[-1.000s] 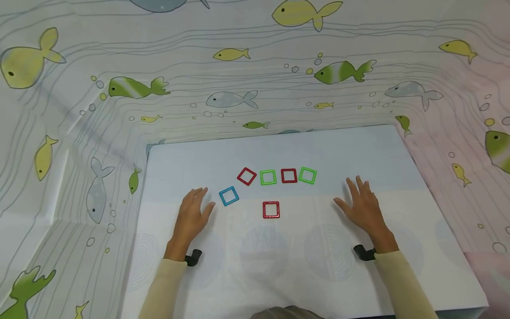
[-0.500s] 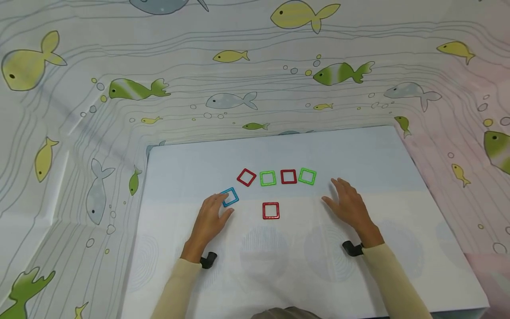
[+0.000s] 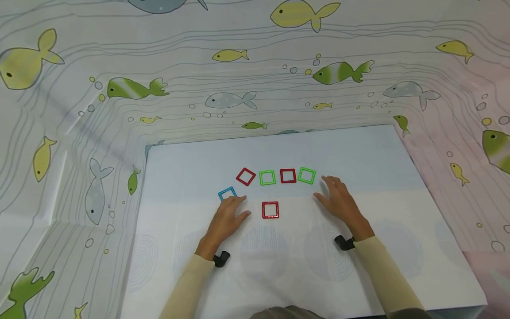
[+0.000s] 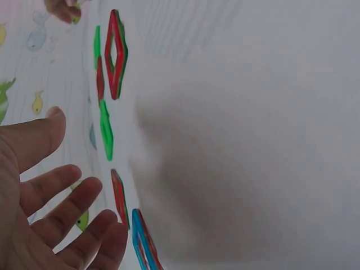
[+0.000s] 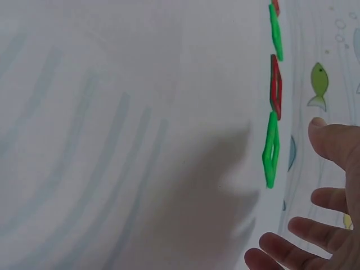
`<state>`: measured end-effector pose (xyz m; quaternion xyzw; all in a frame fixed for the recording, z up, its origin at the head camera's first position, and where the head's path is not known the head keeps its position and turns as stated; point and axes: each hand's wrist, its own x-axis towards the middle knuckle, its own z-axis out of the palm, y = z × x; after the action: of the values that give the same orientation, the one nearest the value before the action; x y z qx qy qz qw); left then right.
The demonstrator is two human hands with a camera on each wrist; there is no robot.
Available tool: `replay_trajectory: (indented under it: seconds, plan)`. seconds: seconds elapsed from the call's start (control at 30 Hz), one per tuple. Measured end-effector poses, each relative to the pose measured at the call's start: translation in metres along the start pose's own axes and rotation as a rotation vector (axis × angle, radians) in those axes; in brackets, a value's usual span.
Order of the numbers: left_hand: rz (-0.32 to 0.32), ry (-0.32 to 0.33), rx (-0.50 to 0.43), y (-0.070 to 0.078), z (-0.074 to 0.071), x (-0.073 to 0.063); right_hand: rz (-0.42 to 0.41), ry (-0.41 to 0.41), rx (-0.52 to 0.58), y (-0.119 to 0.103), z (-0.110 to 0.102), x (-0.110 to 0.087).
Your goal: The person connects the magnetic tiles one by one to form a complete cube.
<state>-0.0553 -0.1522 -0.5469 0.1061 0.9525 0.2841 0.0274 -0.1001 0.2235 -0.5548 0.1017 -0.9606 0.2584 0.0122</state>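
Blue frame (image 3: 226,190) — twelve o'clock of my left hand (image 3: 225,221); nearest green frame (image 3: 305,182) — ten o'clock of my right hand (image 3: 338,201). Both loosely spread, holding nothing. Pinching opposite edges should serve best.

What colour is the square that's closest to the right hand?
That square is bright green; the head view shows it best, whole and uncovered.

Fish-printed sheeting (image 3: 183,66) behind and beside a table (image 3: 358,155) suggests a booth-like workspace.
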Motion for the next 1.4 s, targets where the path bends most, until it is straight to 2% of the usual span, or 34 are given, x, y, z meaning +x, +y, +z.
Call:
replay_trajectory:
  seconds: [0.2,0.53,0.93,1.13,1.4]
  plan:
    - [0.057,-0.001,0.001,0.008,0.011,0.005,0.002,-0.022,0.011,-0.003,0.005,0.009]
    - [0.021,-0.065,-0.022,0.016,0.023,0.012,-0.004,-0.036,0.032,-0.010,0.006,0.018]
    - [0.092,-0.059,-0.018,0.019,0.031,0.013,-0.047,-0.042,0.004,-0.019,0.011,0.033]
    - [0.083,-0.072,-0.018,0.019,0.033,0.014,-0.061,-0.048,0.010,-0.027,0.014,0.041]
    - [0.064,-0.083,-0.025,0.021,0.034,0.014,-0.074,-0.047,-0.042,-0.032,0.021,0.049]
